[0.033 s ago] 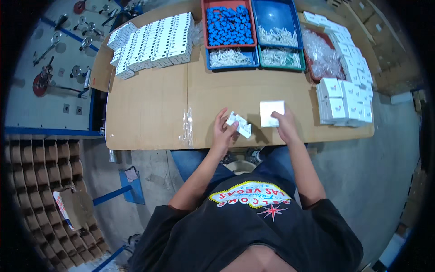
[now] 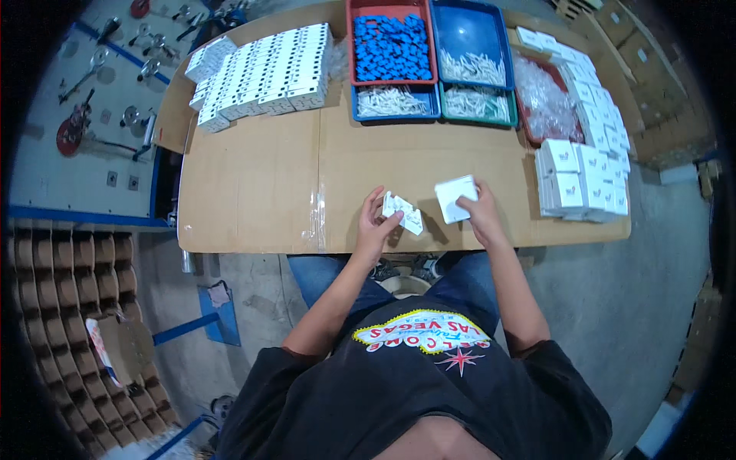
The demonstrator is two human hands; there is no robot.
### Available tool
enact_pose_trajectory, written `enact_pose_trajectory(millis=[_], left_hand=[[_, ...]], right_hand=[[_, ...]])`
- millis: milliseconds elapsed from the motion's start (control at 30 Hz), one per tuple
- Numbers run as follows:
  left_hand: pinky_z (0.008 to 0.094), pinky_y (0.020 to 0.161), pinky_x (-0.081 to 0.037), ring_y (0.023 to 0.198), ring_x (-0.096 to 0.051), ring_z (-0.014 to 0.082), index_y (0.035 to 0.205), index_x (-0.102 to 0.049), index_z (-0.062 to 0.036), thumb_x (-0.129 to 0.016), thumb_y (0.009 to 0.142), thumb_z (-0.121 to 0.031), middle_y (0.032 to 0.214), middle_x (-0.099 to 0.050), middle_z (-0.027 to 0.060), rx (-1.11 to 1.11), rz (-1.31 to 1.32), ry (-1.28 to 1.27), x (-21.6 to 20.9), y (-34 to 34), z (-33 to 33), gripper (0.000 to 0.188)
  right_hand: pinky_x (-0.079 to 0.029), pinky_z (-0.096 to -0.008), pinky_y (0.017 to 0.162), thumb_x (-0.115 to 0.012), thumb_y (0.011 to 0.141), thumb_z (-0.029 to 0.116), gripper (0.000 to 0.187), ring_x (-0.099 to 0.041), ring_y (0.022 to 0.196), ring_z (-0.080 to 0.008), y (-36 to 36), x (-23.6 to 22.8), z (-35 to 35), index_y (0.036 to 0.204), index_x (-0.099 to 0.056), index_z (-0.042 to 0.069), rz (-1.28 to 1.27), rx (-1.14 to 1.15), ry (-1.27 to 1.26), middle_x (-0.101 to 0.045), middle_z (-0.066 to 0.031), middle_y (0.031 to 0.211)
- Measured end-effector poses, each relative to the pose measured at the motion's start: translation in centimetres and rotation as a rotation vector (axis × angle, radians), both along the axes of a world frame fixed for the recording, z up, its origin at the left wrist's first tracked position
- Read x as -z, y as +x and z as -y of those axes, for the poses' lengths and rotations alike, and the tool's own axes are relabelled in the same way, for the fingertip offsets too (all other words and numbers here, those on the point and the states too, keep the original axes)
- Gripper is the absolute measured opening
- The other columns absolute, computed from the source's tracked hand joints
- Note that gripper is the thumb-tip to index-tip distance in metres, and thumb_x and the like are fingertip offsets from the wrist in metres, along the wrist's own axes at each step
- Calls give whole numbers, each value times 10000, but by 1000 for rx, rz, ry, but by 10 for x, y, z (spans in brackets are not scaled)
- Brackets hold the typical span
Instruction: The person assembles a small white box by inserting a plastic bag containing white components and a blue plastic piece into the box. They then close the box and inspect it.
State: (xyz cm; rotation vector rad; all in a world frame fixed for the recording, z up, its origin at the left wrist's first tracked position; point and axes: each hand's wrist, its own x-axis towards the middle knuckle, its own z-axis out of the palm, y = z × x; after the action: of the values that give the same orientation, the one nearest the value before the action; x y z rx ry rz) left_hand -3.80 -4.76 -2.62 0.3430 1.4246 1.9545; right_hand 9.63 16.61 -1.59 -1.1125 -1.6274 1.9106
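Observation:
Above the table's near edge, my left hand (image 2: 373, 225) pinches a small white plastic part (image 2: 402, 213) between thumb and fingers. That part is held at a slant and shows fine markings or recesses too small to make out. To its right, my right hand (image 2: 481, 208) grips a white square plate (image 2: 456, 197), thumb on top and fingers behind it. The plate looks plain on its upper face and is slightly turned. A short gap separates the two white pieces. Both hands are over the cardboard-covered table (image 2: 253, 184).
Rows of white boxy units (image 2: 268, 69) stand at the far left. At the back are a red tray (image 2: 392, 80) of blue pieces, several trays (image 2: 475, 86) of small white parts, and a bin of clear plastic bags (image 2: 548, 96). Stacked white square pieces (image 2: 571, 180) line the right side.
The white square plate in my right hand has tilted and shifted slightly left and nearer. My left hand has moved only a little, still holding the white plastic part.

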Motion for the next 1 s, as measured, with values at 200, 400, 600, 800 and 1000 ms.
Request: enact_pose_trajectory(millis=[200, 400, 600, 800, 1000], left_hand=[[451, 1112, -401, 1326, -503, 318, 1469, -396, -33, -858, 774, -202, 1397, -530, 200, 105, -639, -239, 28, -24, 19, 851], [563, 1184, -200, 1449, -358, 379, 1463, -422, -19, -861, 681, -444, 1468, -498, 166, 167, -1108, -658, 31, -46, 33, 992], [588, 1206, -133, 1468, -334, 361, 1494, -378, -22, -841, 722, -406, 1494, -460, 182, 164, -1110, -716, 33, -38, 27, 979], [592, 1216, -104, 1491, -301, 344, 1525, -340, -24, -793, 767, -405, 1542, -421, 169, 143, -1156, -733, 45, -40, 18, 961], [572, 1234, -83, 1507, -276, 318, 1568, -264, -32, -754, 788, -416, 1589, -366, 151, 212, -1149, -743, 39, -42, 5, 998]], right_hand=[[-516, -355, 899, -656, 839, -22, 611, -630, 1089, -235, 4, 12, -17, 1415, -484, 89, 158, -349, 200, -634, -169, 1150], [-487, -383, 949, -698, 846, 17, 623, -607, 1098, -283, -12, 2, -19, 1435, -542, 142, 243, -701, 546, -634, -136, 1178], [-398, -481, 1078, -761, 814, 117, 602, -485, 1299, -342, -19, -4, -13, 1390, -592, 159, 350, -580, 1028, -550, -137, 1386], [-260, -595, 1173, -795, 804, 222, 595, -289, 1485, -352, -2, 2, 9, 1372, -617, 196, 560, -596, 1028, -363, -146, 1569], [-195, -640, 1184, -715, 897, 239, 559, -194, 1529, -363, 13, 26, -7, 1435, -565, 268, 547, -604, 990, -252, -166, 1635]])
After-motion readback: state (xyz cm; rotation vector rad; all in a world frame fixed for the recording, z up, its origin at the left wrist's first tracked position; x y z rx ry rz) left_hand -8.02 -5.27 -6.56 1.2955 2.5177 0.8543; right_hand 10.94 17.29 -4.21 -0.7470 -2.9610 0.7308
